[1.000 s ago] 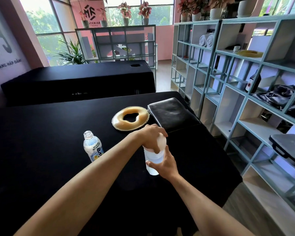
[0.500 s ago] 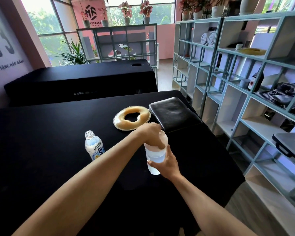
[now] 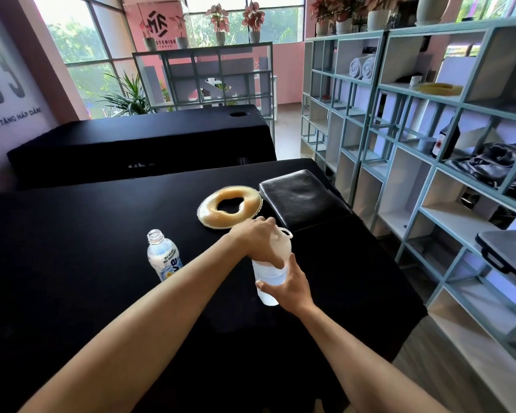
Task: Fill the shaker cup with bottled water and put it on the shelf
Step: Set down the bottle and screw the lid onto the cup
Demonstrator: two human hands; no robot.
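Over black table (image 3: 72, 263), hands grip shaker cup (image 3: 270, 278).

— Where is the shaker cup (image 3: 269, 280)?
— Upright on the black surface (image 3: 72, 263), near its right edge. The right hand (image 3: 291, 286) grips its body; the left hand (image 3: 258, 238) covers its lid (image 3: 280, 245).
— And the water bottle (image 3: 163, 257)?
— Uncapped, standing left of the cup, apart from it. A tan ring cushion (image 3: 230, 207) lies farther back; the shelf (image 3: 429, 180) stands to the right.

Black table (image 3: 72, 263), open water bottle (image 3: 164, 259), ring cushion (image 3: 230, 207), black pad (image 3: 303, 198)
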